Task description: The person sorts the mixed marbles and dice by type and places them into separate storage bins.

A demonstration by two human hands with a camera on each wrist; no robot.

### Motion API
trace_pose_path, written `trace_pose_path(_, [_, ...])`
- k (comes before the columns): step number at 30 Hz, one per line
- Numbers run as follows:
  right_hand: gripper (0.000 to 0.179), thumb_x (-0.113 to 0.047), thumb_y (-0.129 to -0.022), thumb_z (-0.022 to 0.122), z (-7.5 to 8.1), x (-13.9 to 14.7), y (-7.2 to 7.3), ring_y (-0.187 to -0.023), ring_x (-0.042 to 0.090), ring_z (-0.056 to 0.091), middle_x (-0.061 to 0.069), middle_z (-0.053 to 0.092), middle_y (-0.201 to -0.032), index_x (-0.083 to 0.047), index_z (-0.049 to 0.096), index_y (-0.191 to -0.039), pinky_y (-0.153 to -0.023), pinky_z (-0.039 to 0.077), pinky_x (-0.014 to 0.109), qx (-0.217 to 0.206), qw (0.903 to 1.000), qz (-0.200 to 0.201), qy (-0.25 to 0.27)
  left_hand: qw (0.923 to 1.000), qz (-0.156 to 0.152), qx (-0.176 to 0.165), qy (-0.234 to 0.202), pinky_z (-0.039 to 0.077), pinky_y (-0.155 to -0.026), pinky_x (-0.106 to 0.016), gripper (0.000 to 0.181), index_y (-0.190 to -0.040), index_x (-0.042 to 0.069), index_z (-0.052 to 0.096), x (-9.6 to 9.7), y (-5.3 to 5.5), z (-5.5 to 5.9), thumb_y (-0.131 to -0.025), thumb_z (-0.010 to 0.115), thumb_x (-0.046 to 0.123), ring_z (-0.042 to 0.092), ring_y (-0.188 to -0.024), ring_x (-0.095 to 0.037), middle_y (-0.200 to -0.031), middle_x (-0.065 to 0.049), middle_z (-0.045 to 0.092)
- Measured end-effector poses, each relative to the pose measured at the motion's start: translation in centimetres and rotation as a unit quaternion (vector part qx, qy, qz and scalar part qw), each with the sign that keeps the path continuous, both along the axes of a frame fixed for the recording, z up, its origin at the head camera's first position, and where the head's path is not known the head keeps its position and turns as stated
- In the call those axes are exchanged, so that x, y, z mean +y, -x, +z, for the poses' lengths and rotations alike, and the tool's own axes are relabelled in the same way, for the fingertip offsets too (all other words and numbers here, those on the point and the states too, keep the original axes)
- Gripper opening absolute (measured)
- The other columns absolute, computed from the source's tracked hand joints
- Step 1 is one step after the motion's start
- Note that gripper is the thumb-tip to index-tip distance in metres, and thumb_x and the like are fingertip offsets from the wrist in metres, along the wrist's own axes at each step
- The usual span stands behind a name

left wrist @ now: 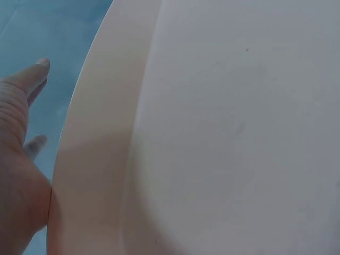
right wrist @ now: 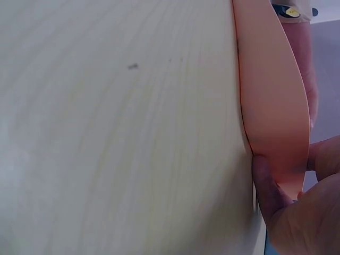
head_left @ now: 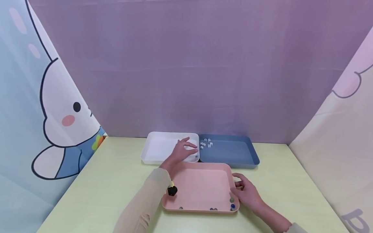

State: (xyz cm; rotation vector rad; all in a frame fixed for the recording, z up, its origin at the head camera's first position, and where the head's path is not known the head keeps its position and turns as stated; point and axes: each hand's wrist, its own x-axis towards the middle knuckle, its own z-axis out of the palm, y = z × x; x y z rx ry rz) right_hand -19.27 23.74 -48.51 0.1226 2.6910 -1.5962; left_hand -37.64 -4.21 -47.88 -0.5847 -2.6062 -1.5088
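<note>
Purple curtain (head_left: 186, 64): hung behind everything, met at the left by cartoon-printed fabric (head_left: 61, 119).
Worktop (head_left: 87, 194): pale and grained, with three trays set on it.
Pink tray (head_left: 201, 181): placed nearest the wearer, its long axis run left to right; its left edge is partly covered by the left sleeve (head_left: 145, 200).
Blue tray (head_left: 230, 147): laid behind, to the right, with its long axis also run left to right.
White tray (head_left: 160, 147): set beside the blue one, on the left, and reached into at its right end.
Right hand (head_left: 247, 194): closed on the right rim of the pink tray; in the right wrist view one digit is pressed against the outer wall and another is seen beyond the rim.
Left hand (head_left: 180, 150): held over the white tray, its grip wide, fingers spread; nothing is seen between them.
White dice (head_left: 211, 144): grouped at the left end of the blue tray.
Marbles (head_left: 232, 205): scattered along the near and right edges of the pink tray.
Lone marble (head_left: 196, 156): found in the white tray's near right corner, just beside the left grip, toward the right and nearer the wearer. Being round, no long axis is offered; the left hand is clearly nearer, the right well apart.
</note>
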Motion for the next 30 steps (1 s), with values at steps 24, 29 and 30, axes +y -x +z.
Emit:
trace_pose_path(24, [0.06,0.0,-0.086,0.066,0.1,-0.9,-0.2,-0.076,0.018,0.058,0.01,0.062,-0.093,-0.01,0.048,-0.142,-0.059,0.051,0.028,0.004,0.9996,-0.014,-0.024,0.9742,-0.127,0.094,0.161,0.044,-0.098,-0.038,0.012,-0.099,0.012,0.075,0.7,-2.1,4.0,-0.088,0.071,0.015,0.057,-0.108,-0.023,-0.103,0.004,0.065])
trace_pose_path(29, [0.06,0.001,-0.085,0.065,0.2,-0.9,-0.2,-0.075,0.018,0.057,0.009,0.062,-0.092,-0.009,0.048,-0.142,-0.057,0.05,0.028,0.01,0.9992,-0.014,-0.035,0.9312,-0.189,0.155,0.271,0.044,-0.097,-0.032,0.011,-0.096,0.018,0.077,2.4,-4.0,6.7,-0.088,0.069,0.018,0.055,-0.111,-0.017,-0.105,0.006,0.063])
trace_pose_path(30, [0.06,0.001,-0.085,0.065,0.3,-0.9,-0.1,-0.075,0.019,0.057,0.009,0.062,-0.092,-0.009,0.048,-0.142,-0.057,0.05,0.028,0.01,0.9992,-0.013,-0.036,0.9214,-0.201,0.161,0.291,0.044,-0.097,-0.032,0.012,-0.096,0.018,0.077,2.8,-4.5,7.2,-0.088,0.069,0.018,0.054,-0.111,-0.017,-0.105,0.006,0.063])
